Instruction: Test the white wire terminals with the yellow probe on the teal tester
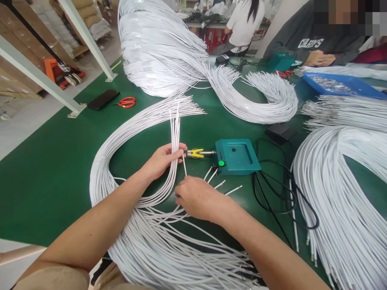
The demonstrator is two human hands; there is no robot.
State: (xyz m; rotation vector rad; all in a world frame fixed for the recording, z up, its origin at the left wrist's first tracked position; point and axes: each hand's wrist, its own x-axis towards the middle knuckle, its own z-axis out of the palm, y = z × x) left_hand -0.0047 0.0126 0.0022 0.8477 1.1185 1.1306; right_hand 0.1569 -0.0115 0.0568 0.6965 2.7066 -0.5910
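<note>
Held wires (175, 135) point ahead, lower lengths curving left

Was lit brightly and evenly, seemingly from overhead, with only soft shadow on the green tabletop (60, 161). Paled almost to pure white on the big plastic-wrapped cable bundle (160, 48). Rendered fairly crisply the white cables (175, 137) in the left hand (166, 159). Softened toward the background, stretched the right forearm (260, 237) near the lower edge, and broke into coarse mosaic blocks at upper right.
</note>
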